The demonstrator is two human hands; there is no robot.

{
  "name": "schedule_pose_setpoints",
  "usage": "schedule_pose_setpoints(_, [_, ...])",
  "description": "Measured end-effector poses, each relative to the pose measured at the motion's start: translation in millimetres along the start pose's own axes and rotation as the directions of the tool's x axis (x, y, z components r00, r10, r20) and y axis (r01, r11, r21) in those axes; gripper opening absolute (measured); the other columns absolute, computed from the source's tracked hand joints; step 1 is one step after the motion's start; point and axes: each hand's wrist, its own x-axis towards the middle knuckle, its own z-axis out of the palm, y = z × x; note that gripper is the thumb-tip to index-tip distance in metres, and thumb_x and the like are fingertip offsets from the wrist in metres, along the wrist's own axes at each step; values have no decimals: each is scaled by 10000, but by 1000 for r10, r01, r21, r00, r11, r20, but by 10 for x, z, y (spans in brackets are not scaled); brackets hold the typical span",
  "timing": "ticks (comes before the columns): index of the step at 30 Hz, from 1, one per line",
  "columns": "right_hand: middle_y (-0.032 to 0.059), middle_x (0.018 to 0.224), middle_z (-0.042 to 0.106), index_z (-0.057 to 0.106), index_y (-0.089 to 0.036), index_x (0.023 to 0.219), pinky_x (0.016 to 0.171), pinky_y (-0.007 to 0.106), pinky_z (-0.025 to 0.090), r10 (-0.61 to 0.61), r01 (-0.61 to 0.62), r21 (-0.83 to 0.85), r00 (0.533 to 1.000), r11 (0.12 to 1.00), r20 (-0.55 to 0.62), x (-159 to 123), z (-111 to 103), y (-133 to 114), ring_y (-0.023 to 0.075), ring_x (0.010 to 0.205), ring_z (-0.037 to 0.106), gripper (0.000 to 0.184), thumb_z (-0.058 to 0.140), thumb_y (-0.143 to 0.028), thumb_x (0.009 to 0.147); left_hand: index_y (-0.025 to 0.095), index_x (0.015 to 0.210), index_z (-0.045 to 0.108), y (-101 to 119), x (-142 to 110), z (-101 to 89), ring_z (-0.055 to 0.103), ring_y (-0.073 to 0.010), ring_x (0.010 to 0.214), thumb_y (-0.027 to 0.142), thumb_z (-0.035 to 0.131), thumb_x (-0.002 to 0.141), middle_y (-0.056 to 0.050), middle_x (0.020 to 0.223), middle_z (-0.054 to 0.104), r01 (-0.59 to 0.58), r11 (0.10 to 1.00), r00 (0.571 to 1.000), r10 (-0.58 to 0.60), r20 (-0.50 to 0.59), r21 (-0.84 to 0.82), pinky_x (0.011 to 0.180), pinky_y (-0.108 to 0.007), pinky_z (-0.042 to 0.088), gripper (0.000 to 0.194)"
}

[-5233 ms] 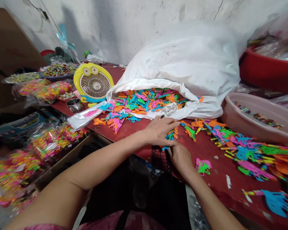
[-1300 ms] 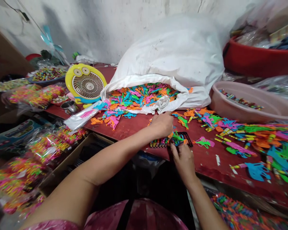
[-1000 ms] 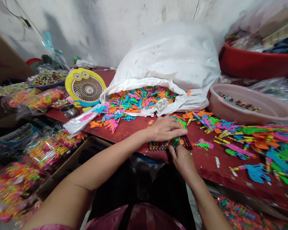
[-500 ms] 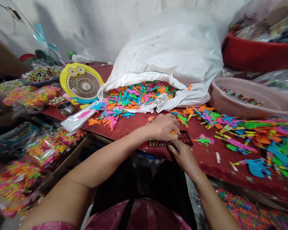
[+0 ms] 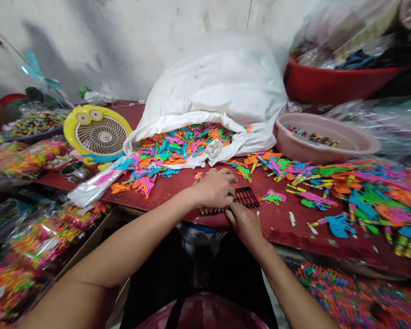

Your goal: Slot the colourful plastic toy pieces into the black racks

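Note:
A black plastic grid tray (image 5: 246, 197) lies near the table's front edge. Its right-hand cells show bare, while small striped tubes (image 5: 210, 211) sit in a row in the left part. My left hand (image 5: 216, 188) lies across the middle of the tray, fingers bent down; what they pinch, if anything, is hidden. Close by, my right hand (image 5: 245, 220) grips the tray's near edge, its fingertips almost meeting the left ones. Right of the tray lies a green and pink toy gun (image 5: 273, 197). An orange piece (image 5: 197, 177) rests behind my left wrist.
Behind the hands a white sack (image 5: 212, 87) spills colourful plastic toy guns (image 5: 178, 144). More toys with striped tubes (image 5: 315, 201) spread rightward. A pink basin (image 5: 329, 141), red basin (image 5: 342, 80), yellow fan (image 5: 101, 132) and metal cup (image 5: 75, 171) stand around. Bagged toys (image 5: 48, 237) fill the lower left.
The head view has turned slightly right, so everything sits further left in the picture. Both hands stay at the tray, with the left fingers a little lower over it.

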Motion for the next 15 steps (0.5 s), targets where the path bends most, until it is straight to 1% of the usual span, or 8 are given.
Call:
schedule_pose_setpoints(2, [105, 1028, 721, 665, -176, 1022, 748, 274, 430, -25, 25, 22, 1000, 999, 17, -18, -20, 12, 220, 945, 671, 228, 456, -244, 963, 285, 1076, 749, -19, -17, -11, 483, -267, 1297, 359, 619, 870, -43, 1386, 589, 3, 999, 999, -4, -46, -43, 1048, -438, 410, 254])
schedule_pose_setpoints(4, [114, 1049, 721, 661, -160, 1065, 782, 286, 452, -64, 60, 101, 997, 993, 33, -37, -63, 67, 226, 956, 670, 230, 480, -215, 934, 281, 1205, 693, -30, -52, -34, 474, -268, 1326, 473, 657, 853, -69, 1443, 539, 17, 997, 994, -25, -103, -80, 1098, -456, 376, 402])
schedule_pose_setpoints(7, [92, 1094, 724, 647, -175, 1151, 825, 289, 473, -140, 126, 285, 990, 950, 31, -11, -192, 240, 212, 972, 670, 285, 491, -207, 915, 258, 1241, 669, -14, -113, -63, 428, -318, 1373, 623, 657, 811, -113, 1463, 507, 60, 996, 985, -69, -159, -59, 1147, -557, 289, 564])
schedule_pose_setpoints(9, [83, 1118, 719, 656, -185, 1148, 862, 289, 469, -130, 129, 313, 991, 941, -16, 95, -318, 397, 204, 997, 662, 285, 475, -242, 936, 231, 1230, 675, 21, -136, -57, 426, -359, 1367, 646, 645, 804, -142, 1450, 508, 106, 994, 982, -107, -157, -14, 1131, -613, 285, 595])
schedule_pose_setpoints(10, [89, 1125, 714, 664, -181, 1133, 878, 295, 462, -87, 99, 268, 995, 958, -55, 183, -384, 475, 210, 1012, 654, 284, 466, -262, 947, 221, 1228, 675, 42, -139, -45, 437, -373, 1352, 630, 640, 812, -150, 1448, 504, 134, 991, 980, -132, -148, 4, 1109, -624, 312, 585])
schedule_pose_setpoints(12, [107, 1113, 706, 667, -170, 1127, 877, 303, 451, 16, -4, 100, 992, 995, -121, 419, -502, 612, 225, 1017, 643, 294, 454, -279, 956, 210, 1225, 677, 79, -128, -11, 479, -377, 1308, 560, 616, 846, -151, 1440, 507, 175, 984, 977, -171, -124, 27, 1053, -604, 390, 520])
schedule_pose_setpoints(13, [110, 1101, 699, 668, -169, 1124, 869, 300, 445, 53, -53, 1, 990, 999, -128, 558, -546, 663, 227, 1019, 638, 302, 437, -280, 965, 211, 1226, 677, 91, -119, 6, 499, -369, 1287, 521, 599, 863, -147, 1434, 512, 185, 982, 977, -180, -117, 33, 1027, -580, 423, 483])
schedule_pose_setpoints(15, [115, 1114, 675, 667, -176, 1121, 828, 286, 441, 93, -109, -194, 991, 975, -91, 839, -593, 729, 219, 1007, 631, 325, 396, -292, 985, 215, 1226, 679, 91, -103, 24, 522, -345, 1266, 461, 572, 882, -137, 1422, 525, 175, 984, 979, -170, -109, 39, 1008, -532, 455, 436])
